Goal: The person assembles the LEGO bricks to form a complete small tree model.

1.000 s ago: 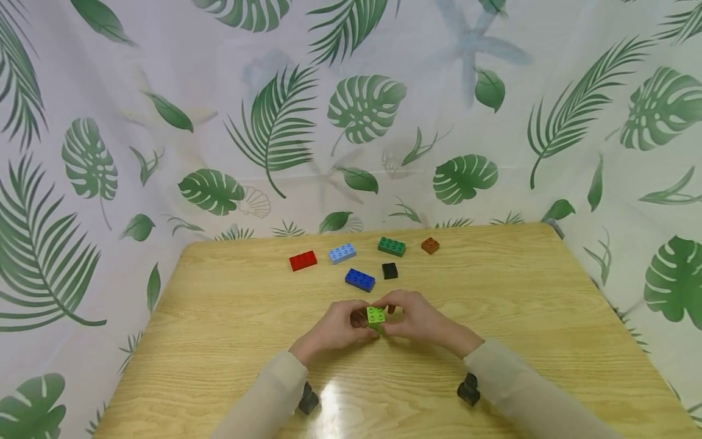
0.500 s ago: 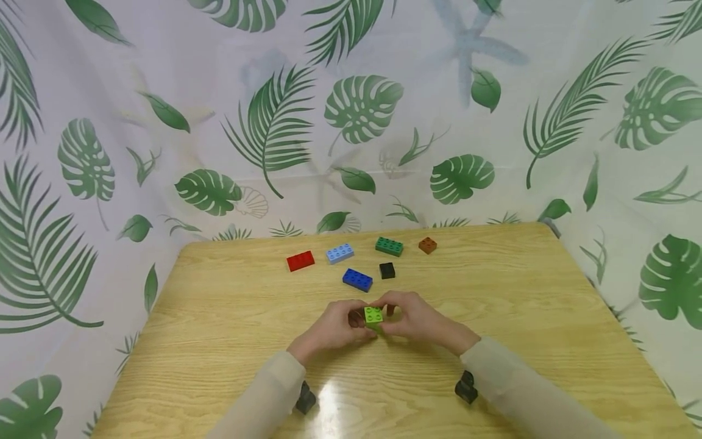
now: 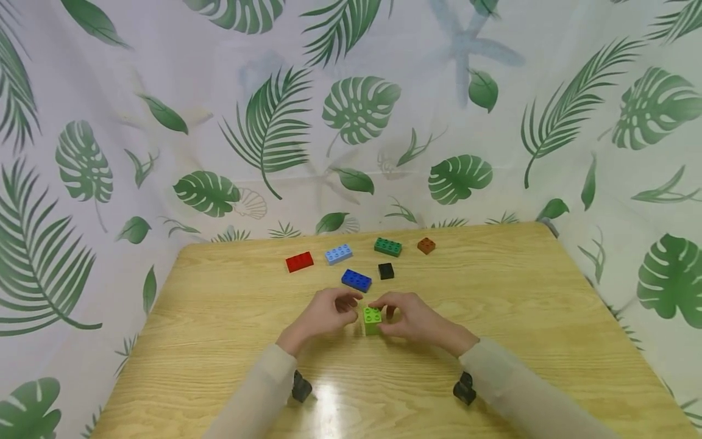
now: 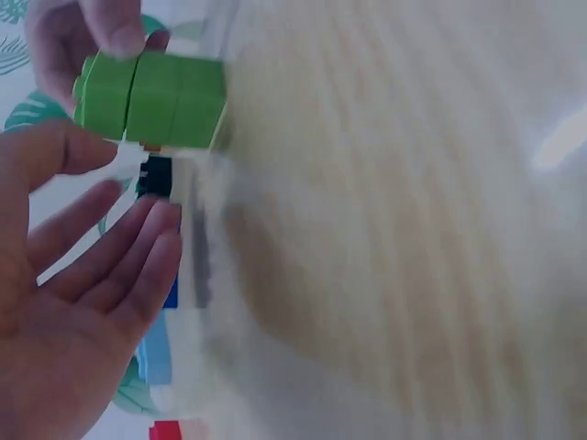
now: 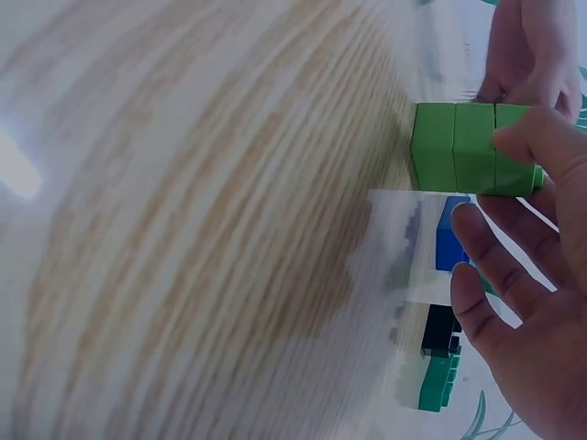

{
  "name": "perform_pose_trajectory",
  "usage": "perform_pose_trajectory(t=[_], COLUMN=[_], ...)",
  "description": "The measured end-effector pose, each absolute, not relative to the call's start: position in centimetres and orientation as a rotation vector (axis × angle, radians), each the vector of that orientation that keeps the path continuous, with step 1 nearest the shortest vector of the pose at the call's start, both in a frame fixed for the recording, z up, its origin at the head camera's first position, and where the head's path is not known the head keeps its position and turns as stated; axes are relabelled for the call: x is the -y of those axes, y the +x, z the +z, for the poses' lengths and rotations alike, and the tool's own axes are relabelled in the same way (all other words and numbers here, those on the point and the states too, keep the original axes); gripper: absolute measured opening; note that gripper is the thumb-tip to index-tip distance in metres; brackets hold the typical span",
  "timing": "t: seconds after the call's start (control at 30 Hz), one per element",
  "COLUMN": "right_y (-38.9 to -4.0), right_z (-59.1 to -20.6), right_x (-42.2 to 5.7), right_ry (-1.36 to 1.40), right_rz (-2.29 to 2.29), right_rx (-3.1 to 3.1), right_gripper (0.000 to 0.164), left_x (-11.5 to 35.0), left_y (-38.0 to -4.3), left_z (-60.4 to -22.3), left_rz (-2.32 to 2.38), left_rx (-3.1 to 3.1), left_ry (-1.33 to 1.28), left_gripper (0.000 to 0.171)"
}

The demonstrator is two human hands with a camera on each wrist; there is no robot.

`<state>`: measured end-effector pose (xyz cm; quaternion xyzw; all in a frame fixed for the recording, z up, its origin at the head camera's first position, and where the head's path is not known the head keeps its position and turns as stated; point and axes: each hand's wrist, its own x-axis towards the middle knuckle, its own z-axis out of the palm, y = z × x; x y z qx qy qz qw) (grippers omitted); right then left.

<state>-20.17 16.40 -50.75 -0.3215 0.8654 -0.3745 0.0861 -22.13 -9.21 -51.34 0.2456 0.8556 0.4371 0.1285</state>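
A stack of light green toy building bricks [image 3: 372, 323] stands upright on the table in front of me. In the right wrist view the stack [image 5: 473, 148] shows three layers with studs on top. My right hand [image 3: 419, 320] pinches its top brick with thumb and index finger, while the other fingers spread loosely. My left hand [image 3: 320, 315] is apart from the stack, just to its left, with fingers relaxed and nothing in them. In the left wrist view that hand [image 4: 83, 302] lies below the stack, palm visible.
Beyond the hands lie loose bricks: red [image 3: 299, 261], light blue [image 3: 338, 253], dark blue [image 3: 356, 280], black [image 3: 386, 271], dark green [image 3: 387, 246] and brown [image 3: 426, 246]. A leaf-patterned curtain [image 3: 351, 201] hangs along the table's [image 3: 230, 292] far edge and both sides.
My left hand has let go of the green stack and moved a little left and away. The right hand keeps its place at the stack. The loose bricks have not moved.
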Motion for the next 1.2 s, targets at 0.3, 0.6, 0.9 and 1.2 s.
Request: perform_pose_trajectory(t=[0.3, 0.6, 0.9, 1.2], right_y=[-20.4, -20.3, -20.1, -20.1], right_z=[-50.7, -51.3, -51.1, -50.8], right_x=[-16.4, -16.5, -16.6, -16.6], right_ry=[-0.921, -0.945, -0.914, -0.92], right_rz=[-1.139, -1.156, -1.126, -1.132], right_rx=[-2.556, -2.557, -2.579, -2.574], right_gripper=[0.039, 0.037, 0.037, 0.038], left_x=[8.6, 7.5, 6.8, 6.4], left_y=[-24.4, -25.7, -25.8, -26.5], left_z=[-51.1, -52.9, -52.3, -51.8], left_rz=[1.182, 0.867, 0.654, 0.424], left_rx=[-2.785, -2.952, -2.984, -3.051], left_ry=[0.723, 0.746, 0.746, 0.761], left_gripper=[0.041, 0.043, 0.051, 0.045])
